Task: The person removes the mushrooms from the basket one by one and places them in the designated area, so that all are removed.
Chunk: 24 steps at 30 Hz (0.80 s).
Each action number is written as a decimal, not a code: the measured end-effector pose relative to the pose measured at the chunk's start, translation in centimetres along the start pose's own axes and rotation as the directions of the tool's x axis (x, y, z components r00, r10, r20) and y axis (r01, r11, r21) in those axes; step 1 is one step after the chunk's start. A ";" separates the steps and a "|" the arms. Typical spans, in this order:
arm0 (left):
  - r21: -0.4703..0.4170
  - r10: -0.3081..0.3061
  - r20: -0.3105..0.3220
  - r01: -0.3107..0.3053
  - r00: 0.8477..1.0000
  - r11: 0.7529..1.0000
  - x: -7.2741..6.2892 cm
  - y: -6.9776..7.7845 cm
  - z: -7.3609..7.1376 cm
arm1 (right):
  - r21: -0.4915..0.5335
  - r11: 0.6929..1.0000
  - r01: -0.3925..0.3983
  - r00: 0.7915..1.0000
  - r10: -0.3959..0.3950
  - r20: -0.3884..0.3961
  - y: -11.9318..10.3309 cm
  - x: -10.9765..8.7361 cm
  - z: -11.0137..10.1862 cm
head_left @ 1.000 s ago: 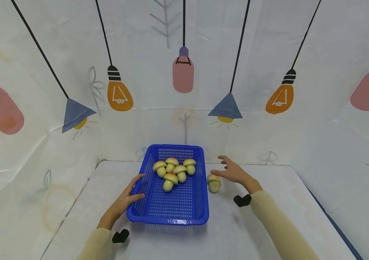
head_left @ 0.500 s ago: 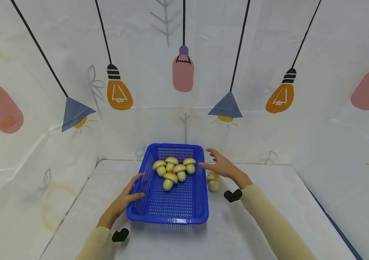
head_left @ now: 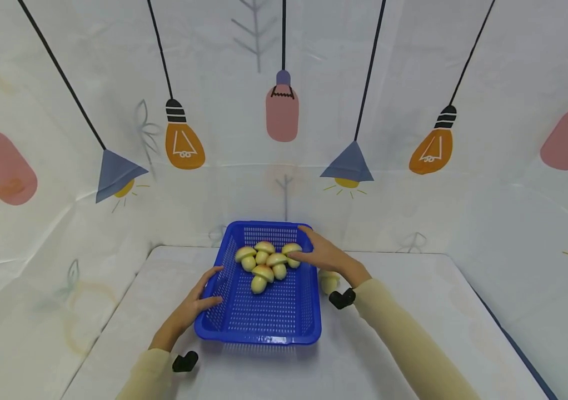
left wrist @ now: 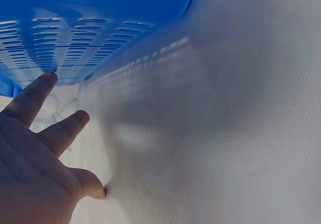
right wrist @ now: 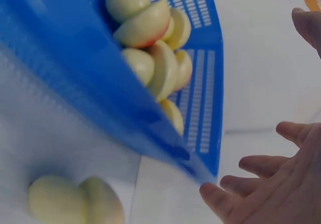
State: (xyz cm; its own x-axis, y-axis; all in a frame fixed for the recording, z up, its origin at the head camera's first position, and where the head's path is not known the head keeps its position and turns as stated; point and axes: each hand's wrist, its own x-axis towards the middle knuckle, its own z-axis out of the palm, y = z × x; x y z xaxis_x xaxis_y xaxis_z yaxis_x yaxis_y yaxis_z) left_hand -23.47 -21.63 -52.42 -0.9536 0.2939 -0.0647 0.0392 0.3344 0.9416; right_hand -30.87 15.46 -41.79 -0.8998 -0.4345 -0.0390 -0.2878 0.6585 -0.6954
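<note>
Five mushrooms (head_left: 262, 273) with pale stems and yellowish caps tinged orange lie together in a blue basket (head_left: 259, 330), between the fingers of the two hands and toward the far part of its perforated floor. The rightmost mushroom (head_left: 292, 248) is partly covered, in the head view, by the thumb of the right hand (head_left: 329, 254); whether they touch, I cannot tell. The right fingers are spread and hold nothing, reaching over the basket's far right corner; in the right wrist view they stand apart from the mushrooms. A lone mushroom (head_left: 328, 283) sits on the table (head_left: 394, 322), outside the basket, behind the right fingers and close to that wrist.

The left hand (head_left: 190, 309) is at the basket's near left side, its thumb and forefinger apart over the rim. Below that rim, its other visible fingers are spread and straight, one tip at the perforated wall.

Farther back from each hand's fingers come a black piece (head_left: 342, 299) by the wrist and a cream sleeve (head_left: 409, 339). Beyond all the fingers hangs a white sheet (head_left: 244, 183) printed with lamps.
</note>
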 end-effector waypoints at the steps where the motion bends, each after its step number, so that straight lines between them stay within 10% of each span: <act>1: 0.001 -0.002 -0.001 0.002 1.000 1.000 0.0 0.0 0.0 | -0.007 1.000 0.008 1.000 -0.008 -0.001 -0.2 0.2 0.2; 24: 0.002 -0.005 -0.005 0.005 1.000 1.000 0.0 0.0 0.2 | 0.102 0.993 0.053 0.998 -0.055 0.016 -3.0 2.5 5.8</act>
State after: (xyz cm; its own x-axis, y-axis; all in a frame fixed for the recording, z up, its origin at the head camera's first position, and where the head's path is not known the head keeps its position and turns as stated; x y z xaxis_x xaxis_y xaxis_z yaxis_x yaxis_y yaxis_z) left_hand -23.41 -21.46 -52.44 -0.9554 0.2874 -0.0681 0.0346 0.3380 0.9405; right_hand -30.36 8.79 -43.96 -0.8773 -0.4798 -0.0126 -0.3000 0.5687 -0.7659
